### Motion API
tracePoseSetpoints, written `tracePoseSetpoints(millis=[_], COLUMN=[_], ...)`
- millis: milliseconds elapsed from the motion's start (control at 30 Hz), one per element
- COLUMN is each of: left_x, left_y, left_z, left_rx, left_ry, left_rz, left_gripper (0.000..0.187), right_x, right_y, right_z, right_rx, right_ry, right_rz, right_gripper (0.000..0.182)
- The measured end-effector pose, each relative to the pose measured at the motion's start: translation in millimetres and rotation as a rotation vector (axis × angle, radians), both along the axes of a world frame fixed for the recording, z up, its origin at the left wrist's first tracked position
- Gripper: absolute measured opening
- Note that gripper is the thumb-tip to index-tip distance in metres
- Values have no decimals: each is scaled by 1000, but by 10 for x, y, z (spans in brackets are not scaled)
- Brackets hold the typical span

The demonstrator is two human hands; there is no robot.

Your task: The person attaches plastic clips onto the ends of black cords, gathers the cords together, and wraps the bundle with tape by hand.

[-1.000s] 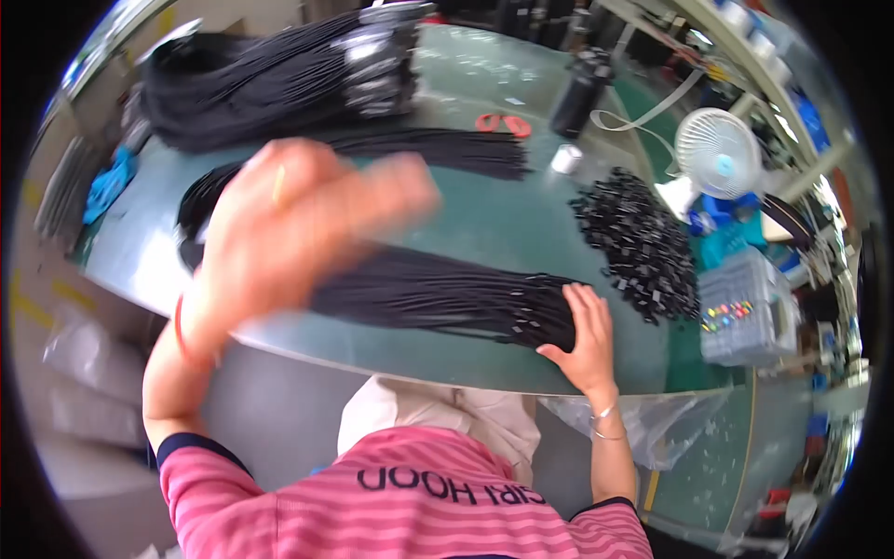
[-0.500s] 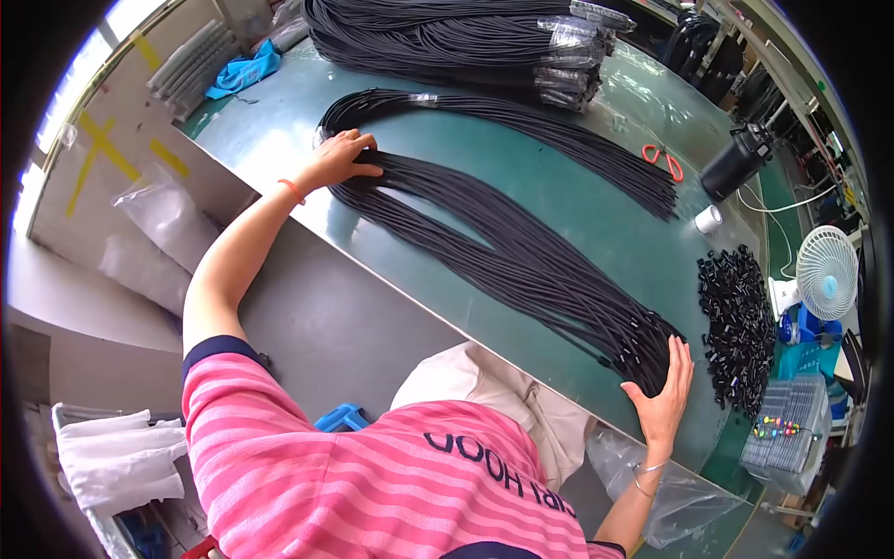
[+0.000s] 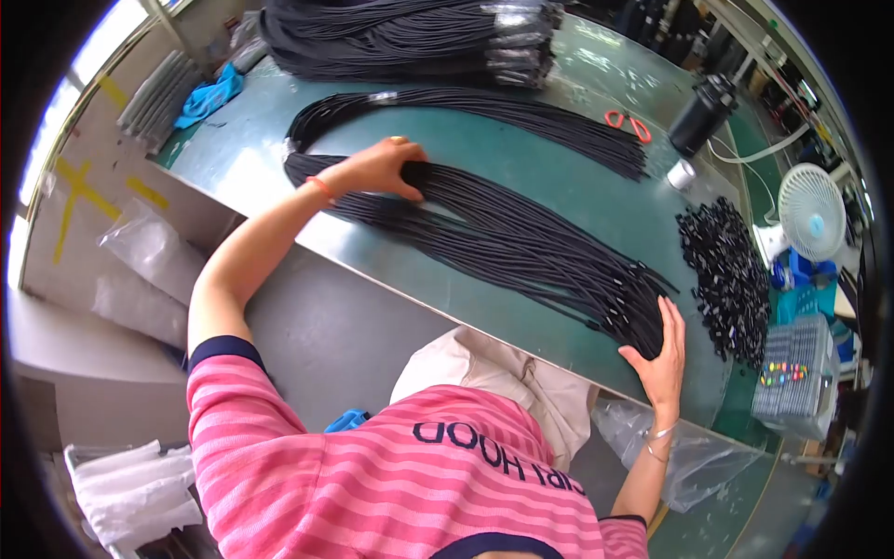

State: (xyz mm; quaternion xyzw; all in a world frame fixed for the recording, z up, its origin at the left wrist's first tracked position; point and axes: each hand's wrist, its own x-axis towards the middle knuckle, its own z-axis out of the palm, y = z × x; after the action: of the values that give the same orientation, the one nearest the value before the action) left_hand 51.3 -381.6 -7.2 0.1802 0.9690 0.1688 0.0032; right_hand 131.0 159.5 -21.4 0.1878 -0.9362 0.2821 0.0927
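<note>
A long bundle of thin black cables (image 3: pixel 521 247) lies looped on the green table, its strands spread into two branches on the left. My left hand (image 3: pixel 382 170) is curved over the upper branch near the loop, thumb on one side and fingers on the other. At the bundle's right end, my right hand (image 3: pixel 659 359) rests against the gathered cable tips with straight fingers and the thumb spread apart. Behind runs another part of the black cables (image 3: pixel 494 104), bound with a clear band (image 3: pixel 382 97) and ending toward the right.
A thick stack of black cables (image 3: pixel 391 42) sits at the back of the table (image 3: pixel 279 210). On the right are orange-handled scissors (image 3: pixel 628 125), a black bottle (image 3: pixel 703 114), a white spool (image 3: pixel 681 174), a heap of small black parts (image 3: pixel 724 279) and a white fan (image 3: pixel 812 212).
My left hand has slid rightward along the upper branch, away from the loop's end. My right hand stays at the cable tips. The whole view has shifted slightly.
</note>
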Motion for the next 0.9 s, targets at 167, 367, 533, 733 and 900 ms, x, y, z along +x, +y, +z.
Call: tracePoseSetpoints(millis=[167,367,533,733,900], left_x=[-335,-449,-361,-289,-361], left_y=[1673,2627,2695,2858,2824], left_z=[149,86,-145,-121,25], left_rx=[-96,-85,-121,-124,-63], left_ry=[-49,-103,69,30,-153], left_rz=[-336,-462,-486,-333,-431], left_gripper=[57,48,40,37,35], right_x=[17,23,-58,-73,-79], right_y=[16,48,82,111,74], right_z=[-23,-9,-22,-27,-85], right_rx=[14,68,146,167,208], right_ry=[58,217,234,252,222], right_rz=[-18,-38,-114,-31,-96], right_gripper=[86,81,77,75,78])
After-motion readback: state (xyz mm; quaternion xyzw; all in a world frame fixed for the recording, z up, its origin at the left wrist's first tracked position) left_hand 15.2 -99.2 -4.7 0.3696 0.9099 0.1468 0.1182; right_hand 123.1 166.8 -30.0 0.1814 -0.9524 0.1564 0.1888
